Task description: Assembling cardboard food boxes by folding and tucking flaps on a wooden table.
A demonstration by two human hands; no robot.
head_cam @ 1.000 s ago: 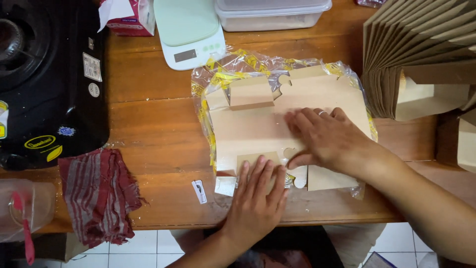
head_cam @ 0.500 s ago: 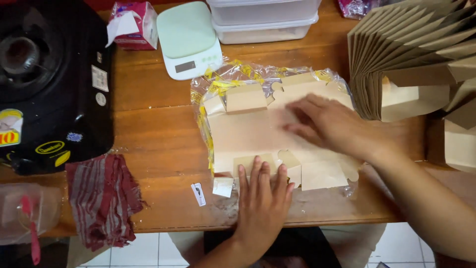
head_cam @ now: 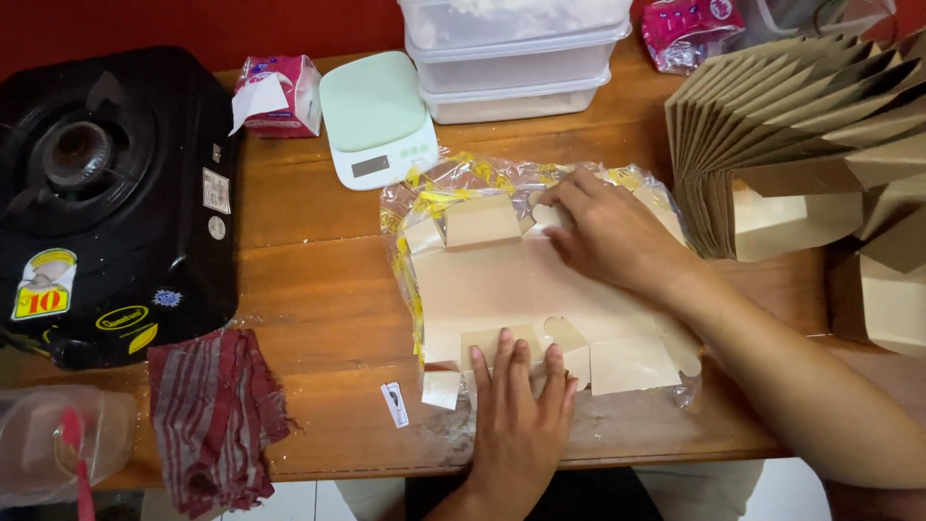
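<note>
The flat brown cardboard box blank (head_cam: 526, 289), on its clear plastic wrap (head_cam: 434, 193) near the wooden table's (head_cam: 309, 222) front edge, is now pressed by the right hand (head_cam: 608, 232) moved up to its far flaps, while the left hand (head_cam: 516, 425) stays flat, fingers together, on the near flaps.

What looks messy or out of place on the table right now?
Whitish powder dusts the wooden table edge beside the left hand, and a small white tag lies loose there. The striped cloth hangs crumpled over the front edge.

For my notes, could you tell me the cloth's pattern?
The cloth is red-and-grey striped; head view.
</note>
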